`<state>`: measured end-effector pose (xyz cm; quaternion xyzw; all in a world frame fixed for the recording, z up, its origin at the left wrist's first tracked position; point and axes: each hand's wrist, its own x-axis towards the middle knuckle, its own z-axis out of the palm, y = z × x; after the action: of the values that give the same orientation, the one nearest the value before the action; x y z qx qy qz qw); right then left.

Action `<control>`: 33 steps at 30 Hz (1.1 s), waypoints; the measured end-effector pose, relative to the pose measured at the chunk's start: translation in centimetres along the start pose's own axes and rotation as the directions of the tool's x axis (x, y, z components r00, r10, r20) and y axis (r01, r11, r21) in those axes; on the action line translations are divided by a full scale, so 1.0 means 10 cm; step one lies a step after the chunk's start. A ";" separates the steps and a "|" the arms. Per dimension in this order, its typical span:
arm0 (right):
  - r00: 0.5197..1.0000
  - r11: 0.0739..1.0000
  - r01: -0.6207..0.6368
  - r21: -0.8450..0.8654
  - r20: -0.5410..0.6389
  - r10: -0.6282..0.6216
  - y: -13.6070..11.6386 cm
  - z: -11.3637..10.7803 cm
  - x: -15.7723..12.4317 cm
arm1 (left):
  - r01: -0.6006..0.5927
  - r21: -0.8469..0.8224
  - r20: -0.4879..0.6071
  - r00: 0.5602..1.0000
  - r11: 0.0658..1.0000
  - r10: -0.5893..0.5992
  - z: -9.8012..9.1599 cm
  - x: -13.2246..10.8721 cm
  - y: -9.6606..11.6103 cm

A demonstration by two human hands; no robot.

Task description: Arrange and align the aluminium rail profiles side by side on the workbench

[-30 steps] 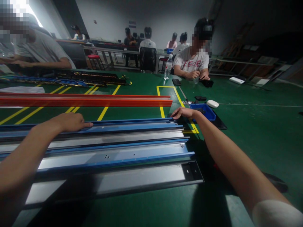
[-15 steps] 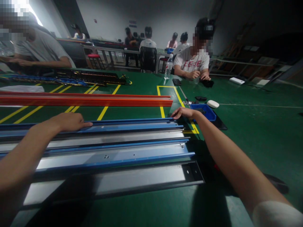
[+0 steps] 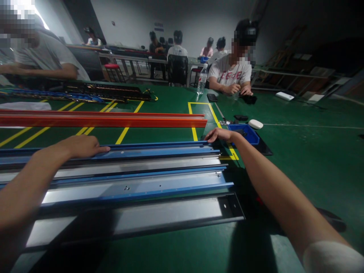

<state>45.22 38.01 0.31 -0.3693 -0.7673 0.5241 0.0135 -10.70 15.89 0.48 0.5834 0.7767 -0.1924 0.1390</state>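
Several long metal channel rails lie side by side on the green table. My left hand [image 3: 82, 146] grips the farthest blue rail [image 3: 159, 148], its thumb lying along the top and the other fingers hidden behind the far edge. At that rail's right end, my right hand [image 3: 216, 135] pinches the far edge between thumb and fingers. Closer to me are a silver and black rail [image 3: 170, 163], a second blue rail [image 3: 182, 184] with small holes, and a black-edged rail [image 3: 176, 215] with an end plate. My left forearm covers part of the rails.
Beyond lies an orange rail [image 3: 127, 120] across yellow tape lines. Past my right hand sit a blue tray [image 3: 254, 140], a white rounded object [image 3: 255, 124] and a water bottle [image 3: 202, 79]. Dark wired strips [image 3: 108, 93] lie at the back left. Co-workers sit across the table.
Both hands keep their places on the far blue rail. The view shifts very slightly. The co-worker's arm at the far left has moved a little.
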 end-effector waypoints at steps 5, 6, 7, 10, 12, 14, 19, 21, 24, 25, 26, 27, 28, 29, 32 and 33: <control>1.000 1.000 0.001 -0.031 -0.020 -0.002 -0.05 0.02 -0.03 | 0.001 0.016 -0.004 1.000 1.000 -0.001 -0.02 -0.02 0.03; 1.000 0.999 0.002 -0.037 -0.023 -0.003 -0.05 0.02 -0.03 | 0.009 0.021 -0.004 1.000 1.000 -0.009 -0.02 -0.02 0.04; 1.000 0.999 0.003 -0.043 -0.025 -0.004 -0.05 0.02 -0.03 | 0.016 0.024 -0.002 1.000 1.000 -0.016 -0.03 -0.03 0.05; 0.999 0.998 0.012 -0.057 -0.030 -0.014 -0.03 0.01 -0.01 | 0.014 0.031 0.015 1.000 0.999 -0.015 -0.04 -0.04 0.06; 0.999 0.998 0.018 -0.064 -0.029 -0.020 -0.03 0.00 0.00 | 0.004 0.031 0.028 1.000 1.000 -0.005 -0.05 -0.04 0.05; 0.999 0.997 0.022 -0.070 -0.022 -0.024 -0.03 0.00 0.00 | 0.010 0.027 0.030 1.000 1.000 -0.010 -0.05 -0.04 0.05; 0.999 0.996 0.037 -0.080 0.002 -0.037 -0.07 0.00 -0.03 | 0.011 0.015 0.021 1.000 1.000 -0.012 -0.04 -0.03 0.03; 0.999 0.996 0.039 -0.081 0.013 -0.038 -0.08 0.00 -0.05 | 0.015 0.012 0.028 0.999 1.000 -0.016 -0.03 -0.02 0.02; 0.999 0.996 0.035 -0.080 0.027 -0.033 -0.07 -0.01 -0.05 | 0.021 0.014 0.037 0.999 1.000 -0.022 -0.03 -0.01 0.01; 0.999 0.996 0.033 -0.080 0.029 -0.031 -0.07 -0.01 -0.05 | 0.022 0.013 0.035 0.999 1.000 -0.023 -0.03 -0.01 0.01; 0.999 0.996 0.032 -0.080 0.029 -0.030 -0.06 -0.01 -0.05 | 0.024 0.012 0.032 0.999 1.000 -0.025 -0.03 -0.01 0.01; 0.999 0.996 0.031 -0.079 0.028 -0.029 -0.06 -0.01 -0.05 | 0.026 0.010 0.029 0.999 1.000 -0.026 -0.04 -0.02 0.01; 0.999 0.997 0.031 -0.078 0.026 -0.029 -0.06 -0.01 -0.05 | 0.027 0.008 0.028 0.999 1.000 -0.027 -0.04 -0.02 0.02; 0.999 0.997 0.030 -0.076 0.026 -0.028 -0.06 0.00 -0.05 | 0.030 0.008 0.029 0.999 1.000 -0.030 -0.04 -0.02 0.03; 0.999 0.997 0.031 -0.076 0.029 -0.029 -0.07 0.00 -0.05 | 0.036 0.012 0.037 0.999 0.999 -0.036 -0.04 -0.03 0.05; 0.999 0.997 0.031 -0.077 0.029 -0.029 -0.07 0.00 -0.05 | 0.037 0.013 0.034 0.999 0.999 -0.038 -0.05 -0.03 0.05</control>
<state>45.20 37.56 1.07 -0.3505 -0.7926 0.4989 -0.0036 -10.15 15.94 0.98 0.5662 0.7838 -0.2097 0.1453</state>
